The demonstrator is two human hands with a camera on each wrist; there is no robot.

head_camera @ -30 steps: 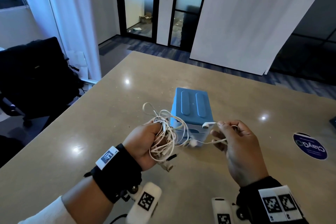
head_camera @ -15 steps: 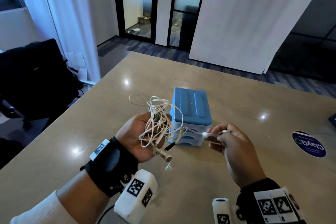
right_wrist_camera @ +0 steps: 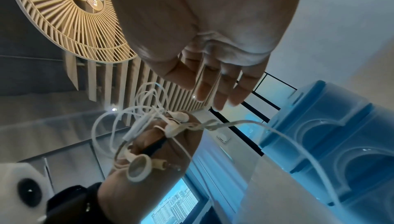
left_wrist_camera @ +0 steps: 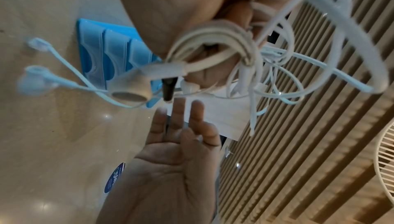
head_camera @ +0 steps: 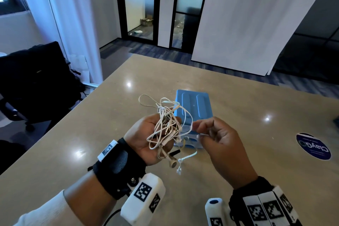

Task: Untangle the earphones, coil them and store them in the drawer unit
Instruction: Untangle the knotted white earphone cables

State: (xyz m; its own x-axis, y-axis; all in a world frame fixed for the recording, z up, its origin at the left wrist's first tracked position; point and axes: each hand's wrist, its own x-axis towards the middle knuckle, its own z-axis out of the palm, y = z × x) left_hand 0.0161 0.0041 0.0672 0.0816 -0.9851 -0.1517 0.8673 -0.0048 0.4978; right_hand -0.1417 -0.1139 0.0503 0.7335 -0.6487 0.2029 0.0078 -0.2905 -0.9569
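A tangled bunch of white earphones lies in my upturned left hand, whose fingers curl round the cords. One beige earbud and a thin cord end dangle below the palm. In the left wrist view the earphones loop over a finger, and two earbuds swing out to the left. My right hand hovers just right of the tangle with fingers relaxed; both wrist views show its fingers straight and holding nothing. The blue drawer unit stands on the table right behind both hands, its drawers closed.
The beige table stretches wide around the unit. A round dark-blue sticker lies flat at the right. A black chair stands beyond the table's left edge. A dark object peeks in at the far right.
My left hand has turned palm up and lifted the tangle. My right hand has let go of the earbud it pinched and moved in towards the tangle.
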